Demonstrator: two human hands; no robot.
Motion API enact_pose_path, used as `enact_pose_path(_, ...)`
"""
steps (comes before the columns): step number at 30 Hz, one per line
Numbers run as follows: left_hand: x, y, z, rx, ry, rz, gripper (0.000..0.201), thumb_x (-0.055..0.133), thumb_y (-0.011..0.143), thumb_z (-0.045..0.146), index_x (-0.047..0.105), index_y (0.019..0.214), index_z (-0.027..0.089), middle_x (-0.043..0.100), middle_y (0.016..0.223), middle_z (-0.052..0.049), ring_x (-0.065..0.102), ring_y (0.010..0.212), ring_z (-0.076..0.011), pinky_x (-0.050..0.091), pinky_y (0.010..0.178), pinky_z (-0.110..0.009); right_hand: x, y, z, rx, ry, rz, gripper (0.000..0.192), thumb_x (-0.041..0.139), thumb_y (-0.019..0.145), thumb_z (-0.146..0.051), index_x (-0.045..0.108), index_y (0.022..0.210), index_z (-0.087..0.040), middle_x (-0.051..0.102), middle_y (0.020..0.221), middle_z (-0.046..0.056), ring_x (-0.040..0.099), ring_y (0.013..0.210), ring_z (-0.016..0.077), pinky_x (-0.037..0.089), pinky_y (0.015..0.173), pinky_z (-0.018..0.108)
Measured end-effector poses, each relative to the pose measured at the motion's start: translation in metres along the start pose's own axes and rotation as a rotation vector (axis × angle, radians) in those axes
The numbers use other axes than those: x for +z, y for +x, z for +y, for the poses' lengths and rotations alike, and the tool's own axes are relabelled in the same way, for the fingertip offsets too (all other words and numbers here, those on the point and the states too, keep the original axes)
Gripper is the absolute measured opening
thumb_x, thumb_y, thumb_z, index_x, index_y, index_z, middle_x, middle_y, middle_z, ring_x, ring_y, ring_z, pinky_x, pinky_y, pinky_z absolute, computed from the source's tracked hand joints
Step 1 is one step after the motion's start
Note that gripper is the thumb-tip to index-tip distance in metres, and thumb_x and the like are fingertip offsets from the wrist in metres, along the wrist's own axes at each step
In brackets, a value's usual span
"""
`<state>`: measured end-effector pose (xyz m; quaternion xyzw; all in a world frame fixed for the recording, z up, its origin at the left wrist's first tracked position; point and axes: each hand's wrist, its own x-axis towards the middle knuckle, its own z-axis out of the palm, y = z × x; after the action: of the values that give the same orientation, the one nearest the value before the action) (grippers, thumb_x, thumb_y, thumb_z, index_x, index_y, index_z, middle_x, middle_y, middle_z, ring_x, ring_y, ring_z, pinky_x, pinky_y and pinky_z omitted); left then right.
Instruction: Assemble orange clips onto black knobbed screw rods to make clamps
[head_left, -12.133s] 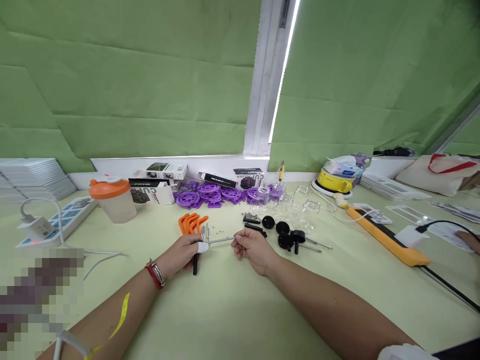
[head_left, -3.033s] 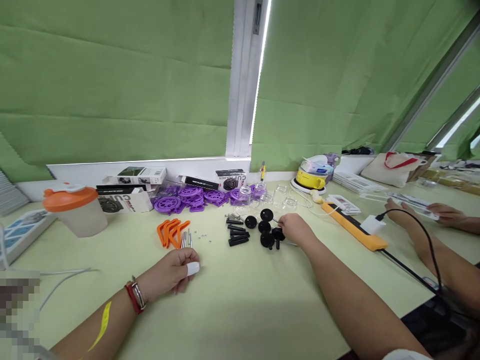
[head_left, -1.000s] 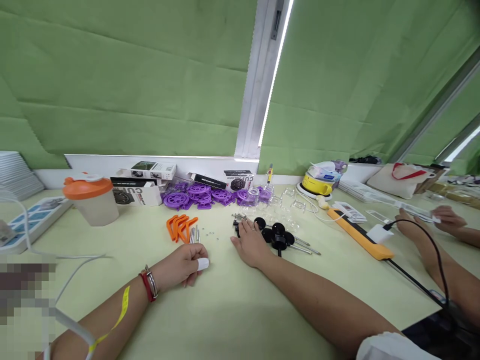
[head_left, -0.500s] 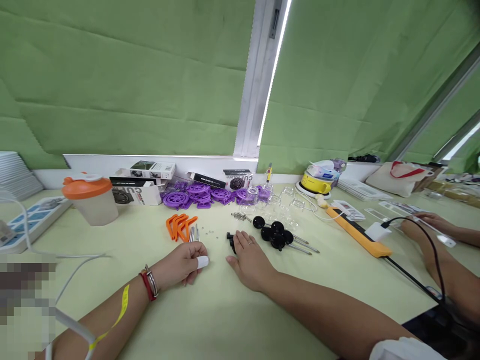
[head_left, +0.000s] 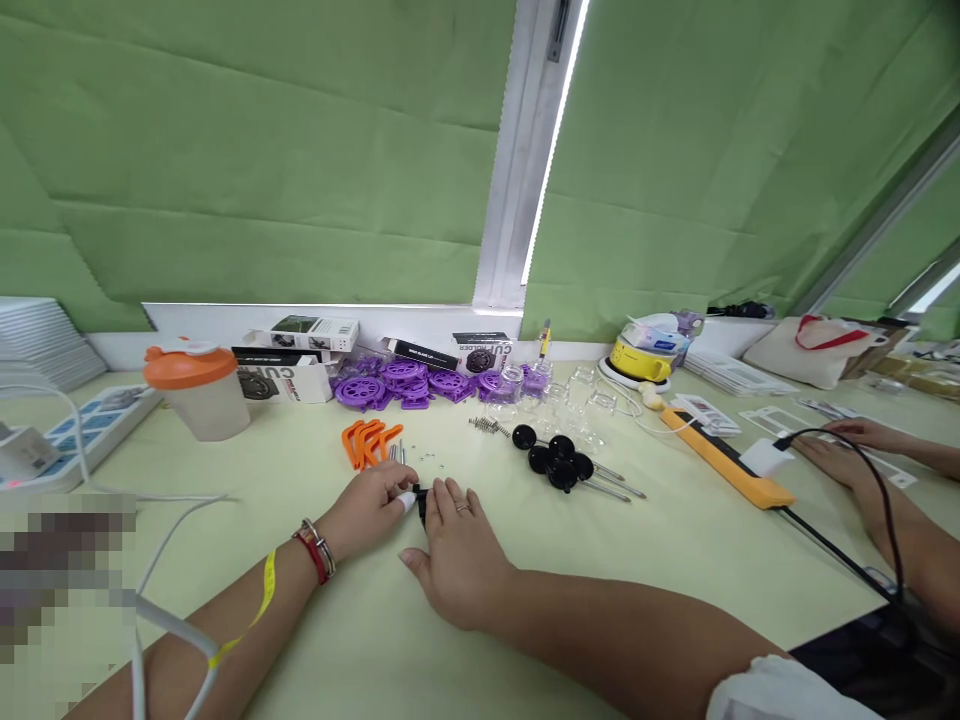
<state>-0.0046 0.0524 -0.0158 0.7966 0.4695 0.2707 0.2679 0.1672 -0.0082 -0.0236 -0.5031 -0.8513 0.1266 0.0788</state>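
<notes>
My right hand (head_left: 465,555) lies over a small black plastic part (head_left: 421,503) and holds it against the table, its fingers nearly straight and its thumb apart. Most of that part is hidden under the palm. At its left end, my left hand (head_left: 371,515) has thumb and fingers pinched together, a white cover on the thumb; what is in the pinch is too small to make out. Just beyond the left hand lie metal pins (head_left: 399,453) and orange hook-shaped pieces (head_left: 367,443). Tiny metal bits (head_left: 427,457) are scattered past the fingertips.
Springs (head_left: 489,426), black discs with metal rods (head_left: 562,462) and clear plastic rings (head_left: 574,400) lie to the right. Purple parts (head_left: 401,380) and boxes (head_left: 289,380) line the back. An orange-lidded cup (head_left: 206,395) stands left, a power strip (head_left: 727,460) right, near a co-worker's hands (head_left: 840,455).
My right hand has slid left with the black part, up against my left hand. My left hand's fingers have come to the part's left end. The view has shifted slightly.
</notes>
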Motion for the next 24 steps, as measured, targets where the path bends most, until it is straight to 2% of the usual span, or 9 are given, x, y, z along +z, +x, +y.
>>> enact_pose_path(4, -0.002, 0.001, 0.0, 0.033, 0.044, -0.058, 0.022, 0.044, 0.069, 0.014, 0.062, 0.081, 0.019, 0.058, 0.076, -0.003, 0.052, 0.071, -0.0177, 0.04, 0.067, -0.029, 0.005, 0.006, -0.01, 0.018, -0.002, 0.03, 0.079, 0.016, 0.091, -0.055, 0.021, 0.143, 0.004, 0.015, 0.15, 0.025, 0.008, 0.139, 0.0378, 0.006, 0.11, 0.057)
enact_pose_path(19, -0.005, 0.002, -0.004, 0.032, 0.059, -0.064, 0.02, 0.043, 0.072, 0.015, 0.062, 0.077, 0.018, 0.061, 0.072, -0.001, 0.052, 0.067, -0.0165, 0.04, 0.064, -0.027, 0.012, 0.012, -0.028, 0.027, -0.008, 0.075, 0.084, 0.018, 0.089, -0.059, 0.024, 0.141, 0.007, 0.018, 0.148, 0.029, 0.01, 0.138, 0.0408, 0.004, 0.109, 0.06)
enact_pose_path(24, -0.004, 0.003, -0.009, 0.021, 0.044, -0.054, 0.019, 0.043, 0.073, 0.016, 0.061, 0.079, 0.017, 0.061, 0.073, -0.001, 0.053, 0.068, -0.0168, 0.041, 0.065, -0.028, 0.003, 0.013, -0.029, 0.019, 0.058, 0.057, 0.088, 0.017, 0.088, -0.063, 0.02, 0.143, 0.006, 0.014, 0.15, 0.027, 0.006, 0.139, 0.0385, 0.002, 0.109, 0.059)
